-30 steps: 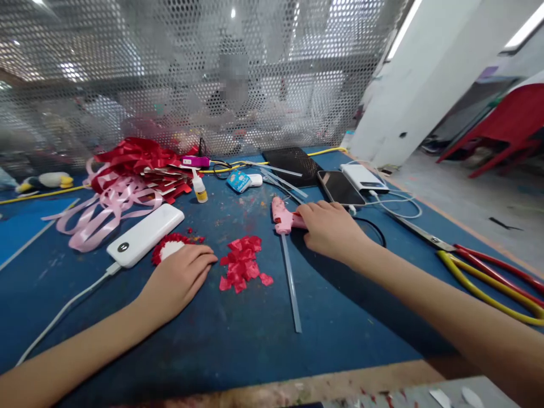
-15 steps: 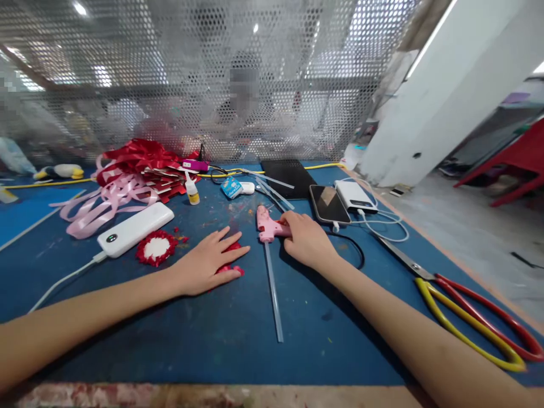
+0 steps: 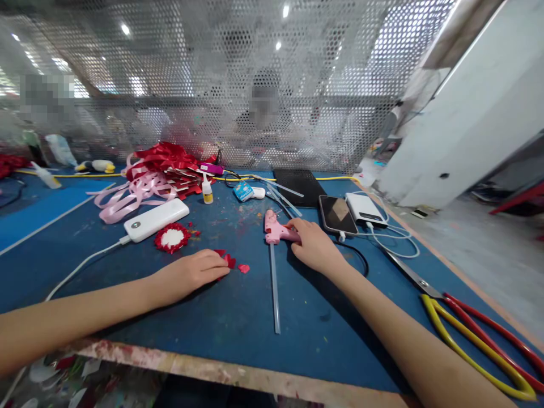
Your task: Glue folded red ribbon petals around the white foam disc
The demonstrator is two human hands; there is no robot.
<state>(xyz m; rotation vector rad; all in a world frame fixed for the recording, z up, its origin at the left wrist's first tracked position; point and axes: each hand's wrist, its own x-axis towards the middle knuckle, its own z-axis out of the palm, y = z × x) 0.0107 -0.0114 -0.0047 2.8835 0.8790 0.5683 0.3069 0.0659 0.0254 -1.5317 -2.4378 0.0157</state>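
disc, red scraps, pink gun — two hands working apart on a blue table

disc (image 3: 172, 237): one, lying left of centre, near the power bank (image 3: 157, 220). red trim is ringing its edge; white is showing across the middle. judged done: the rim. judged remaining: the middle, which is carrying no red, if it is to be covered at all.

scraps (image 3: 230, 260): red, loose, not fixed to the disc. some are lying partly under the left hand (image 3: 193, 275); a lone one is resting just beyond its fingertips.

left hand: lying palm down, fingers drawn together and slightly bent, touching the scraps — whether it is pinching any, one cannot tell.

gun (image 3: 275, 229): pink, lying on the table (image 3: 238, 323) to the right of the scraps, nose pointing away from the person. a clear stick (image 3: 275, 289) is jutting from its rear toward the near edge.

right hand: standing well apart from the left, fingers curling round the gun's handle.
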